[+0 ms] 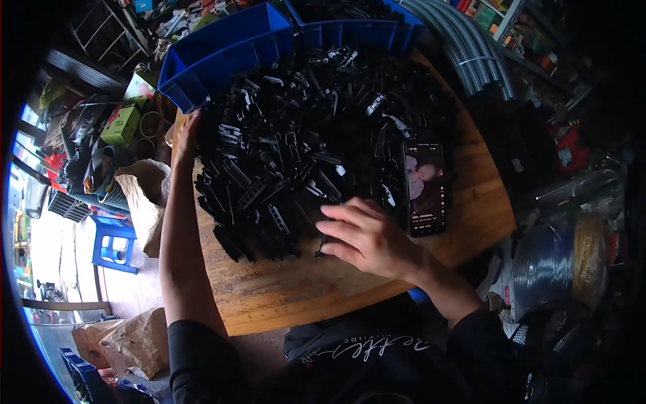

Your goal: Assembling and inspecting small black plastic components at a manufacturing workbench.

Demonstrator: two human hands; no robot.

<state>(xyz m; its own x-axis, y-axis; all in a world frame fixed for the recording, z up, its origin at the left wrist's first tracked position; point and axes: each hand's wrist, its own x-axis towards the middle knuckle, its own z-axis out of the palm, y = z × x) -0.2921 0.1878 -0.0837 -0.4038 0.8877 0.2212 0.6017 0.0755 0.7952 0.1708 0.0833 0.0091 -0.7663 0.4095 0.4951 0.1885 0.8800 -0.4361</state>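
A large heap of small black plastic parts [269, 155], many with shiny pale strips, covers much of the wooden table [282, 296]. Over the heap's near edge is my right hand [363, 237], its fingers spread apart and bent slightly down. A thin dark part lies close to its thumb, and no firm grip on it shows. My left arm reaches along the table's left side. My left hand [187, 138] rests beside the heap, fingers stretched toward the near left corner of a blue plastic bin [229, 64]; some of its fingers are hidden.
A lit phone [424, 188] lies on the table right of the heap. Another blue bin [350, 34] with dark parts stands at the back. Grey tubing [464, 47] curves behind on the right. Left are brown paper bags [145, 202] and a blue stool [114, 244].
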